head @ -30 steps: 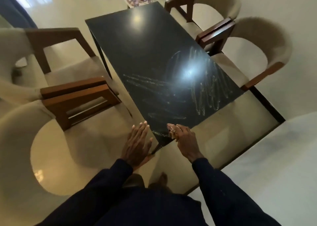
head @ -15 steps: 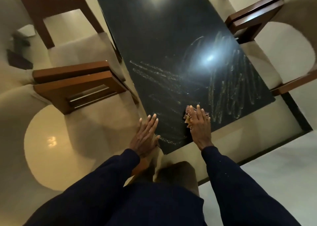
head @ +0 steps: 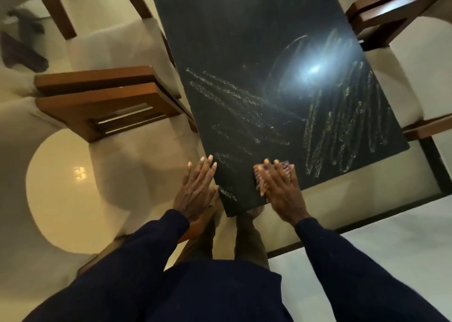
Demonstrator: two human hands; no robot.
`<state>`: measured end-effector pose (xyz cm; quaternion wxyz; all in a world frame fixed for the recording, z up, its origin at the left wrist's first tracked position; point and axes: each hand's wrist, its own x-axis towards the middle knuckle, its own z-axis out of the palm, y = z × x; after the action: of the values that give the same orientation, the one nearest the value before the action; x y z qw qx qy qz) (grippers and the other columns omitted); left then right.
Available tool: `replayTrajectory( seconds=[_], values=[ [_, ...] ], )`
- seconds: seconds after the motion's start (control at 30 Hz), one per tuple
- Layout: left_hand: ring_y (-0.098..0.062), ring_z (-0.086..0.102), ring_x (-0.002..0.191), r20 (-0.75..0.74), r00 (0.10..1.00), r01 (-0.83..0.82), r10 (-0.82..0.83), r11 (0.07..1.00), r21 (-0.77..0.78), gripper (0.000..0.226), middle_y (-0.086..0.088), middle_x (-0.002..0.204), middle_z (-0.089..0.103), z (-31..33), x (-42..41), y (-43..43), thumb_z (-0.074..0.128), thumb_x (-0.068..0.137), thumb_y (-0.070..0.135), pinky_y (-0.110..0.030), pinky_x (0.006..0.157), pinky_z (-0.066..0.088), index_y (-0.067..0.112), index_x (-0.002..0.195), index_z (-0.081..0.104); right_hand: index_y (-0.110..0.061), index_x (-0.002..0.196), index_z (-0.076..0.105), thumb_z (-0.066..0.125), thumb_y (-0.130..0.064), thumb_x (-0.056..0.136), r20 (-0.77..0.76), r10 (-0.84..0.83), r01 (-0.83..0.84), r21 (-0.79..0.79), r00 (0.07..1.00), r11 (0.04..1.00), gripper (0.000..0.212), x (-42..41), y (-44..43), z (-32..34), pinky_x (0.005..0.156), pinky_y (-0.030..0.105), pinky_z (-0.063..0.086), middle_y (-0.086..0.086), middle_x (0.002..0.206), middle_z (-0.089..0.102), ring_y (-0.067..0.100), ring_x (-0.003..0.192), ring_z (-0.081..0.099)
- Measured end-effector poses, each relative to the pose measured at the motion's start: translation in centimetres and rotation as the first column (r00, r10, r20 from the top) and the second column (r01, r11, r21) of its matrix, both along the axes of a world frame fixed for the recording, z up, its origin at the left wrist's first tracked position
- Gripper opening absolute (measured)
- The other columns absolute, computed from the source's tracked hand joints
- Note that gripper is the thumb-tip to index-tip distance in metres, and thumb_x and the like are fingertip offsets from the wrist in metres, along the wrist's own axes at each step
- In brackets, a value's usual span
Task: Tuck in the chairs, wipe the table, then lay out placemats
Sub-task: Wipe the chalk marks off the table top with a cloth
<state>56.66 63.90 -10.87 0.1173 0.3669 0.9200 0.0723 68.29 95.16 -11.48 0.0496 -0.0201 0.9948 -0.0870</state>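
A black glossy table (head: 244, 40) runs from the top centre of the frame down to its near corner at lower centre. Pale wipe streaks (head: 342, 131) cross its near half, beside a bright light reflection (head: 313, 69).

The right hand (head: 281, 187) lies flat near the table's near edge. Its fingers are straight and a little spread, pressing down on a patterned cloth (head: 258, 178) that shows at its left side and past the fingertips.

The left hand (head: 195, 192) is flat too, with straight fingers held close together along the table's left edge by the near corner. I cannot tell whether it touches the edge. Both arms wear dark sleeves (head: 342, 260).

At left, two cream chairs stand side by side, their wooden armrests (head: 105, 106) reaching the table's edge. At right, another cream chair seat (head: 396, 84) sits partly under the tabletop, with wooden arms (head: 391, 11) at the upper right.
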Motion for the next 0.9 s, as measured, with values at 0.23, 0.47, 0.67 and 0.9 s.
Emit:
replayTrajectory(
  seconds=[0.23,0.47,0.67,0.9],
  values=[
    [-0.032,0.01,0.164,-0.011,0.997,-0.072,0.072,0.997,0.02,0.067,-0.015,0.177,0.01,-0.2,1.1,0.2,0.024,0.112,0.046,-0.061,0.13,0.018,0.009,0.168,0.022,-0.022,0.172,0.01,0.052,-0.029,0.108,-0.039,-0.234,0.231,-0.067,0.971,0.971,0.077,-7.8,-6.0,-0.7,0.13,0.066,-0.001,0.007,0.18,0.003,0.031,0.166,-0.001],
    [-0.032,0.005,0.165,-0.068,0.993,-0.091,0.092,0.996,0.021,0.065,-0.015,0.178,0.006,-0.7,1.1,-0.9,0.03,0.113,0.041,-0.059,0.132,0.013,0.009,0.169,0.02,-0.027,0.172,0.016,0.065,-0.043,0.1,0.018,0.36,-0.359,-0.031,0.933,0.933,0.088,-1.2,-2.3,0.0,0.129,0.069,0.012,0.007,0.18,0.008,0.033,0.166,0.005],
    [-0.031,0.002,0.165,-0.094,0.99,-0.103,0.103,0.995,0.014,0.066,-0.014,0.178,0.005,-1.0,1.4,-1.9,0.037,0.113,0.04,-0.058,0.132,0.011,0.011,0.169,0.018,-0.026,0.172,0.016,0.044,-0.036,0.111,-0.053,-0.217,0.216,-0.026,0.975,0.976,0.068,-9.7,-6.2,-0.5,0.13,0.067,0.007,0.006,0.179,0.011,0.032,0.166,0.006],
    [-0.03,0.005,0.165,-0.113,0.976,-0.176,0.185,0.981,0.083,0.065,-0.014,0.178,0.009,-0.3,1.5,-3.2,0.043,0.112,0.034,-0.06,0.131,0.014,0.009,0.168,0.022,-0.026,0.172,0.015,0.052,-0.04,0.108,-0.024,0.365,-0.366,-0.057,0.931,0.929,0.075,-3.3,-9.0,-0.8,0.129,0.068,0.008,0.007,0.18,0.007,0.033,0.166,0.002]
  ],
)
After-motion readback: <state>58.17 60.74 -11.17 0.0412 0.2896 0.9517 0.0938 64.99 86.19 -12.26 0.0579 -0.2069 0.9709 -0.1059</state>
